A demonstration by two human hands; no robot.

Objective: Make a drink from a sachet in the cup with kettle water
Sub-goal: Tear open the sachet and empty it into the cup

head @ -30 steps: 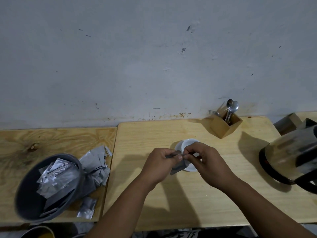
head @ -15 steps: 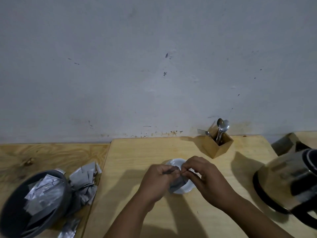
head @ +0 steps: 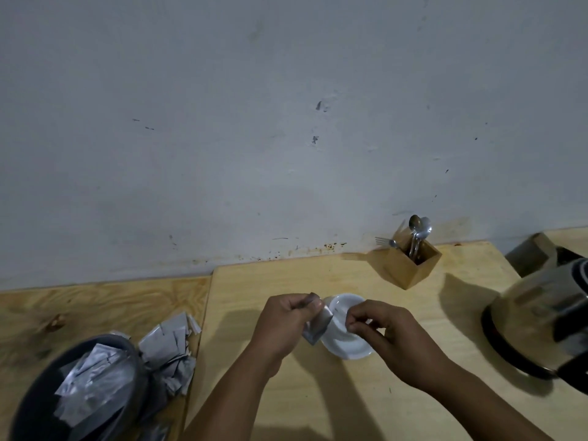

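Observation:
A white cup point(head: 345, 340) stands on the light wooden table point(head: 413, 402). My left hand point(head: 284, 326) pinches a silver sachet point(head: 318, 326) by its top, and the sachet hangs at the cup's left rim. My right hand point(head: 378, 324) is over the cup's right side, fingers pinched together on what looks like a small torn-off strip, too small to be sure. The steel kettle point(head: 541, 326) with a black handle sits at the right edge.
A wooden holder point(head: 405, 265) with spoons and a fork stands behind the cup by the wall. At the left, a grey bowl point(head: 41, 409) holds several silver sachets, with more sachets point(head: 171, 348) piled beside it.
My hands have pulled apart: the right hand moved off to the right of the sachet, which stays in my left hand. The camera tilted up, so everything sits lower in view.

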